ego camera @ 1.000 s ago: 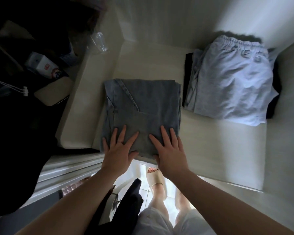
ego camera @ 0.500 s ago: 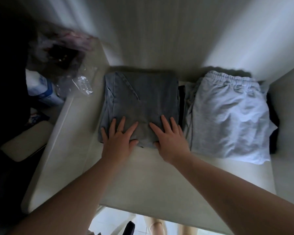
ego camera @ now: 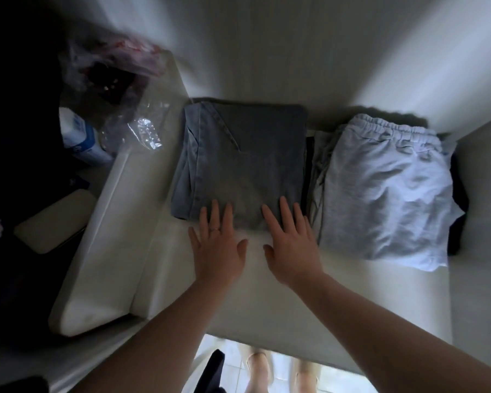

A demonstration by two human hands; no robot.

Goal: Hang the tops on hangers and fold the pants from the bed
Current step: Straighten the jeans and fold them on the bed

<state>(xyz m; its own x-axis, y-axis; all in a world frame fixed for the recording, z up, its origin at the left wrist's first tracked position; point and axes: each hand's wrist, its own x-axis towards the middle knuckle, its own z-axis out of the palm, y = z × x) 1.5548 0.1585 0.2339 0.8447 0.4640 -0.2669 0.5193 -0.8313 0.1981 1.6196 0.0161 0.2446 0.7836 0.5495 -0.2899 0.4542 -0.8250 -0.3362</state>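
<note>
Resting flat, our left hand (ego camera: 217, 248) and right hand (ego camera: 291, 245) lay straight, spread fingers on the near edge of the folded jeans (ego camera: 244, 160), gripping nothing. Folded grey sweatpants (ego camera: 380, 191) lie just right of the jeans on the white shelf (ego camera: 267, 293).

- Jeans (ego camera: 244, 165): blue-grey denim, folded into a flat square. They lie on the shelf (ego camera: 267, 293), pushed to its back wall.
- Sweatpants (ego camera: 380, 194): light grey, folded but rumpled, elastic waistband toward the back. They sit just right of the jeans, on a dark garment (ego camera: 459, 211) that shows at both side edges.
</note>
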